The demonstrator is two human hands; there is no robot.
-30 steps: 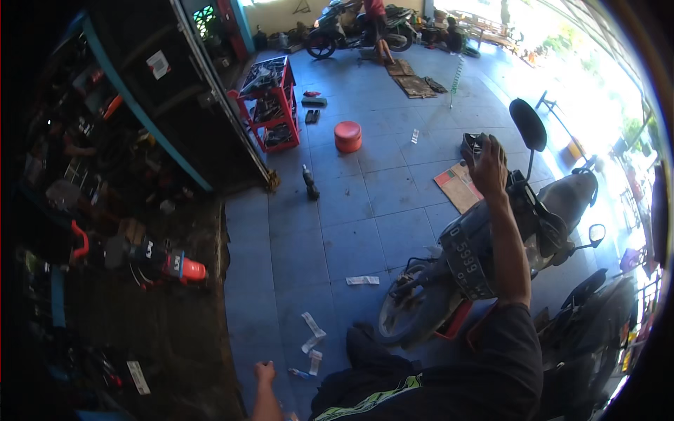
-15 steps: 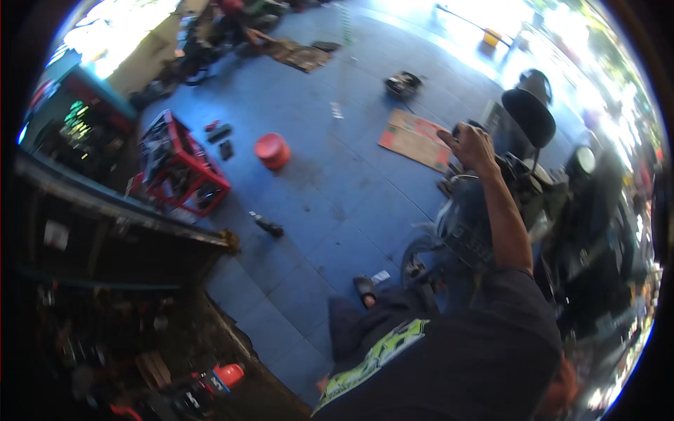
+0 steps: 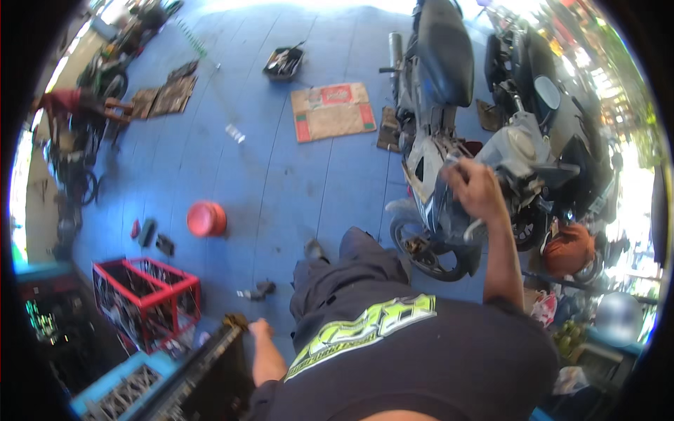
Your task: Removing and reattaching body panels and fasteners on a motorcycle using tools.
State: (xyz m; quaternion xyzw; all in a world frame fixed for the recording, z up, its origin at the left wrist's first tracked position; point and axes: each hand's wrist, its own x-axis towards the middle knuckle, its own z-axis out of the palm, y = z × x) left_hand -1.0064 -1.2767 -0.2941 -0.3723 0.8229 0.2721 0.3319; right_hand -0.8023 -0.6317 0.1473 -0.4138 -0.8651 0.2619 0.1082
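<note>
My right hand (image 3: 479,191) is at the front of a partly stripped motorcycle (image 3: 437,144), with its arm stretched out to the right. Its fingers are curled; whatever lies inside them is hidden against the bike's front. My left hand (image 3: 262,335) is low at my side, next to the corner of a dark bench (image 3: 210,372). Its fingers are small and partly hidden, so their grip does not show. The motorcycle's black seat (image 3: 444,52) points away from me, and its front wheel (image 3: 428,256) is nearest me.
A red stool (image 3: 206,219) and a red-framed rack (image 3: 151,298) stand left on the blue floor. Flattened cardboard (image 3: 334,112) and a tray of parts (image 3: 283,63) lie farther off. More motorcycles (image 3: 526,140) are parked at right. Another person (image 3: 70,105) bends at far left.
My view has swung to the right, bringing the motorcycles fully into sight. My right hand has come lower and nearer along the bike's front. My left hand now shows beside the bench.
</note>
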